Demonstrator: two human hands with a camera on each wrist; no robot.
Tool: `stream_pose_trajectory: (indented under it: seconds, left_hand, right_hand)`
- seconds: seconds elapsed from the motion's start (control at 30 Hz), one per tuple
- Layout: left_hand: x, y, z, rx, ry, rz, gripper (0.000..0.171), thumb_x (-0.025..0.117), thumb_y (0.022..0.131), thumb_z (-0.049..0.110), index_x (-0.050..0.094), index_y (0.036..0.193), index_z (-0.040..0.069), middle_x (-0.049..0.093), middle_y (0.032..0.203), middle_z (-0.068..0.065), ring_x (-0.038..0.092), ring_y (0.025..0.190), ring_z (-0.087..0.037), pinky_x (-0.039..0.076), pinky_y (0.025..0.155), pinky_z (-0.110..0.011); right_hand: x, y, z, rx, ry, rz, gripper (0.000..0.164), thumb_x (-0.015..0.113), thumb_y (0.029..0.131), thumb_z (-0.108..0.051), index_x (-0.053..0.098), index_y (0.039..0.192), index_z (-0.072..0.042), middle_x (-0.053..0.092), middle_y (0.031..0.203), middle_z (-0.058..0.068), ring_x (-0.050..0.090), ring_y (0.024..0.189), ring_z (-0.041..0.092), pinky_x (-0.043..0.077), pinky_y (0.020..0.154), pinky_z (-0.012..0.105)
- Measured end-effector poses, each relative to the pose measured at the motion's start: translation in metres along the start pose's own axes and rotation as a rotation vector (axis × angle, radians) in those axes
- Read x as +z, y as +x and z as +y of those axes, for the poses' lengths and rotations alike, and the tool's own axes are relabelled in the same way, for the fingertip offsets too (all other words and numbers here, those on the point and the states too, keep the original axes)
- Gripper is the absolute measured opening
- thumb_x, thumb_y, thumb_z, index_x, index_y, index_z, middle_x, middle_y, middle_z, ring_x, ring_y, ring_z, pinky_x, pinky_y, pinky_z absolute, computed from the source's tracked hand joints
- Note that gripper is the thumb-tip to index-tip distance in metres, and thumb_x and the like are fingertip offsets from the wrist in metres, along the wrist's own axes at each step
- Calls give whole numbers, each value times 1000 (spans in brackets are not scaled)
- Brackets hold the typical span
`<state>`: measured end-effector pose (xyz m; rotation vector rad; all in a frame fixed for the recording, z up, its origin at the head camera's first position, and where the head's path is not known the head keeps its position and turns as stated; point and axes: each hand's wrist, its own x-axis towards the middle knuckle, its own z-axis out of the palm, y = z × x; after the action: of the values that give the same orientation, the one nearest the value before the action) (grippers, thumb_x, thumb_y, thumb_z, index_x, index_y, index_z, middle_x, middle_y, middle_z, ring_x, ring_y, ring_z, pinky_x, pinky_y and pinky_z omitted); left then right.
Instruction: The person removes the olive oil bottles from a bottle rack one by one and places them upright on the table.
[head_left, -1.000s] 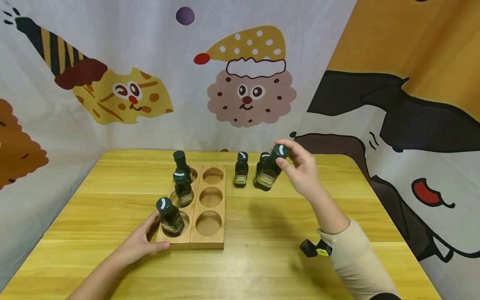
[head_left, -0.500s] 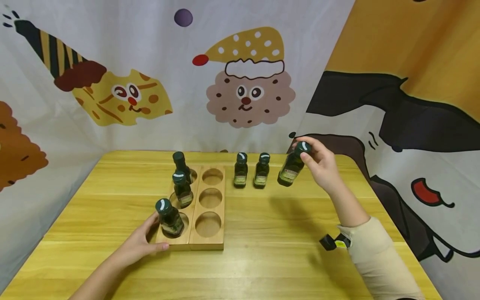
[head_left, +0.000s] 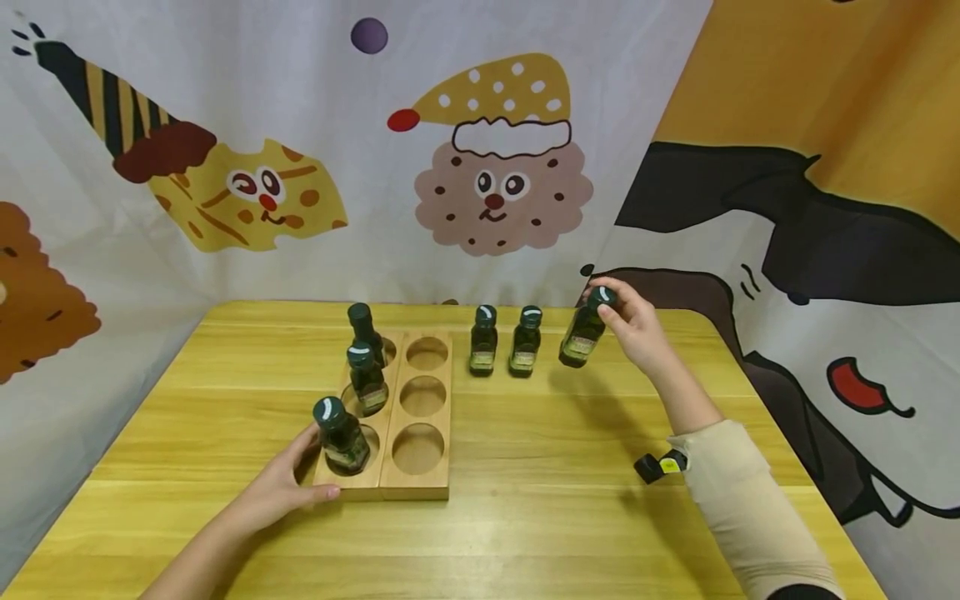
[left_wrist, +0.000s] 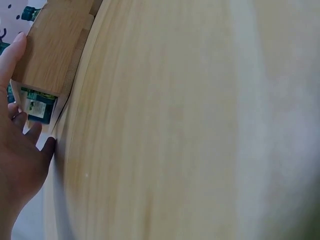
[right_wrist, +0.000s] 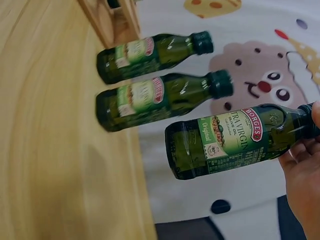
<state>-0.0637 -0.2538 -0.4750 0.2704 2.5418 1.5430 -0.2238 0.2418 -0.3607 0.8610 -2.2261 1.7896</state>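
The step in hand looked to be the handling of one olive oil bottle (head_left: 583, 333), which the right hand (head_left: 637, 332) held by its top, apparently clear of the table (head_left: 525, 533). Thumb and fingers were clamped round the cap end (head_left: 602, 295), so the bottle hung below and to the left of the fingertips, tilted, its base toward the left and its label (right_wrist: 232, 134) uncovered in the right wrist view. It was near the right standing bottle (head_left: 524, 343) without touching it; beyond that, the left standing bottle (head_left: 483, 342) stood upright and apart. The next move, as far as could be judged, called for a firm pinch at the cap end and a turn of the wrist to bring the bottle upright before its base met any surface, without knocking its neighbour. The left hand (head_left: 281, 483) lay at the near left corner of the wooden tray (head_left: 414, 483), thumb at the front edge and the other fingers loosely bent and apart beside the left wall; whether they all touched it, I could not tell. Of the tray's round holes (head_left: 418, 448), the left column held the near bottle (head_left: 345, 437), the middle bottle (head_left: 367, 382) and the far bottle (head_left: 366, 333), while the right column lay between these and the standing pair.
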Motion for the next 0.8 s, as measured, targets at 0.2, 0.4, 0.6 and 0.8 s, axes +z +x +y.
stream_pose_trajectory:
  seconds: [0.2, 0.4, 0.6, 0.8]
  left_hand:
    - [1, -1, -4, -2, 7, 7, 103, 84, 72, 19, 19, 148, -7, 30, 143, -36, 20, 133, -53, 12, 103, -69]
    - [0, -1, -2, 12, 10, 8, 102, 84, 72, 19, 20, 148, -7, 32, 142, -36, 22, 133, -53, 13, 103, -68]
    - [0, 0, -1, -4, 10, 6, 103, 84, 72, 21, 19, 148, -7, 31, 144, -35, 22, 133, -53, 13, 104, -68]
    - [1, 0, -4, -2, 25, 16, 105, 85, 71, 21, 19, 147, -8, 30, 144, -35, 21, 133, -53, 12, 103, -69]
  right_hand:
    - [2, 0, 19, 29, 1, -9, 35, 45, 100, 0, 42, 132, 12, 52, 122, 25, 55, 110, 15, 48, 88, 20]
    - [7, 0, 32, 92, -16, -20, 33, 47, 99, 0, 46, 132, 4, 56, 122, 12, 54, 114, 16, 46, 91, 20]
    - [9, -3, 43, 118, -43, -64, 34, 45, 100, -1, 44, 134, 4, 50, 128, 26, 50, 120, 30, 45, 92, 21]
    - [10, -3, 52, 106, -53, -102, 34, 44, 100, -1, 44, 134, 4, 54, 125, 13, 48, 119, 37, 46, 90, 21]
